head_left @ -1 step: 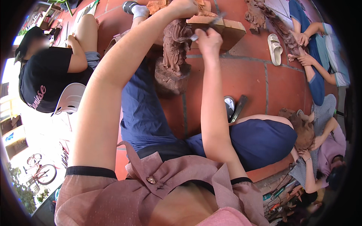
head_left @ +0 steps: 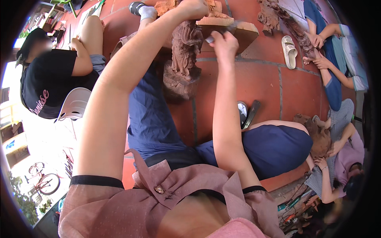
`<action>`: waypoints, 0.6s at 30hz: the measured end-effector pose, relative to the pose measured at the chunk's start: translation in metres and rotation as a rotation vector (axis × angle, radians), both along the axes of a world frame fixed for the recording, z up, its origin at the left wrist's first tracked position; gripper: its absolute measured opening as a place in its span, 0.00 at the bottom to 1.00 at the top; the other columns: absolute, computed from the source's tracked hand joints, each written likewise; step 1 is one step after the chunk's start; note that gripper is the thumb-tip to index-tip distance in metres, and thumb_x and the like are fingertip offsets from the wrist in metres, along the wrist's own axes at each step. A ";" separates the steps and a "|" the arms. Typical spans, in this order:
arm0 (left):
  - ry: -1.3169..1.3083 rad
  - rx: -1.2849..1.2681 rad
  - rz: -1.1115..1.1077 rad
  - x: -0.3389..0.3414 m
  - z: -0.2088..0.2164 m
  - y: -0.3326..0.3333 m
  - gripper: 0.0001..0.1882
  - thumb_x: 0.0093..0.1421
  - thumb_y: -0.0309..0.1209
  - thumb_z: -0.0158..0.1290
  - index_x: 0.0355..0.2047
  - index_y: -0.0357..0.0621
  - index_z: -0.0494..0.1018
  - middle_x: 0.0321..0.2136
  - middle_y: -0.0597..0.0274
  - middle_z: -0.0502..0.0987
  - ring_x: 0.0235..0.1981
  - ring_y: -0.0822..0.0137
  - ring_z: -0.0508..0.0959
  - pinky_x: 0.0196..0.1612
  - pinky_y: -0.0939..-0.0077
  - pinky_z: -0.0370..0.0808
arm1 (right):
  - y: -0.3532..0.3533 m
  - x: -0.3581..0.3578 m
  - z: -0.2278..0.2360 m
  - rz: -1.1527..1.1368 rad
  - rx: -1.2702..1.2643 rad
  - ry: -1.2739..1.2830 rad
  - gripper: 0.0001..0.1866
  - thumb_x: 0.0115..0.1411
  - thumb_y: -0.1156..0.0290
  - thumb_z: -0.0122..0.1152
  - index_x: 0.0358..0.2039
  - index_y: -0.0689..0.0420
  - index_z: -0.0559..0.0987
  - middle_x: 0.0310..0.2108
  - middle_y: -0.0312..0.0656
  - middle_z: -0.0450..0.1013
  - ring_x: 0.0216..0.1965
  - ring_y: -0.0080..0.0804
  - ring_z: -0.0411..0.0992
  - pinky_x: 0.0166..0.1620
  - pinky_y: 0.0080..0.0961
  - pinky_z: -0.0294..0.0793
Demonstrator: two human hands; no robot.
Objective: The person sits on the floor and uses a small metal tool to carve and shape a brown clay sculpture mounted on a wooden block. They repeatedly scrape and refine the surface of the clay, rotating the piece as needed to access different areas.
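Observation:
A brown carved wooden statue [head_left: 185, 49] of a robed figure stands upright on a rough block base [head_left: 178, 83] at top centre. My left hand [head_left: 194, 8] is closed over the statue's upper end, which it hides. To the right of the carving, my right hand [head_left: 226, 45] is closed round a slim tool [head_left: 209, 39]. A pale, shiny end of it shows toward the statue; the far end is smeared by motion, so its exact kind cannot be made out. The tool appears apart from the carved surface.
Behind the statue lies a thick wooden board [head_left: 242, 33] with orange-toned wood on it. A cream sandal [head_left: 289, 51] and a dark bar [head_left: 252, 114] are on the red tile floor [head_left: 254, 87]. People sit at left and right, near a long carved wood piece [head_left: 295, 25].
My right hand has shifted slightly right and down with the tool, away from the statue. My left hand stays on the statue's top.

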State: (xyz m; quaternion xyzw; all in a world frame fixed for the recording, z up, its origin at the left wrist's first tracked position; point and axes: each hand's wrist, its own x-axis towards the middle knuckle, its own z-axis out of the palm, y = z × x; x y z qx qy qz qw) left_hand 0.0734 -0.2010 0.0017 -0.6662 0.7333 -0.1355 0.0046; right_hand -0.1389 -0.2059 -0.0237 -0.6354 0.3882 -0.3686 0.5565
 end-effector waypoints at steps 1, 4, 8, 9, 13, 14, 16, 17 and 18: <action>0.049 -0.016 -0.005 0.003 -0.003 0.000 0.08 0.45 0.30 0.55 0.26 0.52 0.82 0.32 0.61 0.80 0.37 0.59 0.78 0.39 0.68 0.77 | -0.004 -0.007 0.001 -0.035 0.122 -0.102 0.12 0.53 0.69 0.62 0.19 0.64 0.76 0.21 0.44 0.75 0.16 0.27 0.71 0.23 0.24 0.72; 0.110 -0.038 -0.040 0.010 -0.012 0.003 0.08 0.45 0.30 0.55 0.26 0.52 0.82 0.29 0.62 0.80 0.36 0.60 0.78 0.39 0.68 0.77 | -0.005 -0.021 0.006 0.025 0.426 -0.329 0.08 0.57 0.72 0.64 0.31 0.65 0.77 0.26 0.43 0.77 0.18 0.26 0.73 0.24 0.22 0.78; 0.090 -0.008 -0.066 0.013 -0.013 0.002 0.09 0.43 0.29 0.55 0.25 0.52 0.82 0.28 0.64 0.80 0.33 0.62 0.79 0.38 0.69 0.77 | 0.015 -0.009 0.006 0.084 0.416 -0.324 0.09 0.52 0.74 0.68 0.23 0.64 0.76 0.21 0.41 0.75 0.17 0.22 0.71 0.21 0.18 0.70; 0.129 0.014 -0.031 0.011 -0.013 0.002 0.09 0.43 0.29 0.55 0.25 0.51 0.82 0.28 0.64 0.80 0.32 0.62 0.79 0.37 0.69 0.77 | 0.016 -0.005 0.001 0.077 0.347 -0.228 0.10 0.51 0.73 0.69 0.22 0.64 0.76 0.20 0.38 0.74 0.17 0.21 0.69 0.22 0.18 0.68; 0.116 0.016 -0.022 0.014 -0.019 0.004 0.07 0.43 0.29 0.54 0.23 0.52 0.81 0.26 0.65 0.79 0.28 0.62 0.79 0.33 0.68 0.76 | 0.027 0.001 0.010 0.116 0.095 -0.034 0.11 0.49 0.70 0.68 0.20 0.63 0.77 0.15 0.34 0.69 0.18 0.19 0.63 0.25 0.23 0.66; 0.053 -0.002 -0.074 0.017 -0.022 0.002 0.07 0.43 0.29 0.54 0.22 0.52 0.81 0.25 0.65 0.79 0.27 0.62 0.79 0.32 0.68 0.76 | 0.027 0.001 0.014 0.136 0.039 -0.024 0.11 0.49 0.70 0.68 0.20 0.63 0.77 0.15 0.34 0.69 0.18 0.19 0.63 0.25 0.24 0.66; -0.073 -0.040 -0.182 0.024 -0.027 -0.003 0.05 0.43 0.29 0.54 0.20 0.52 0.80 0.23 0.65 0.78 0.26 0.62 0.78 0.30 0.67 0.75 | 0.021 0.004 0.008 0.144 0.032 0.018 0.11 0.49 0.70 0.68 0.19 0.63 0.77 0.14 0.35 0.69 0.18 0.20 0.64 0.25 0.26 0.66; -0.077 -0.037 -0.177 0.027 -0.030 -0.005 0.04 0.43 0.29 0.54 0.19 0.52 0.79 0.22 0.65 0.78 0.25 0.62 0.78 0.29 0.67 0.75 | 0.019 0.005 0.005 0.149 0.055 0.037 0.12 0.49 0.70 0.68 0.18 0.63 0.77 0.14 0.36 0.69 0.18 0.20 0.64 0.25 0.26 0.67; -0.081 -0.034 -0.171 0.030 -0.033 -0.007 0.03 0.43 0.29 0.54 0.18 0.52 0.78 0.21 0.65 0.77 0.25 0.62 0.78 0.28 0.66 0.74 | 0.016 0.006 0.001 0.153 0.079 0.056 0.12 0.49 0.69 0.68 0.18 0.63 0.77 0.14 0.36 0.70 0.18 0.21 0.65 0.25 0.26 0.67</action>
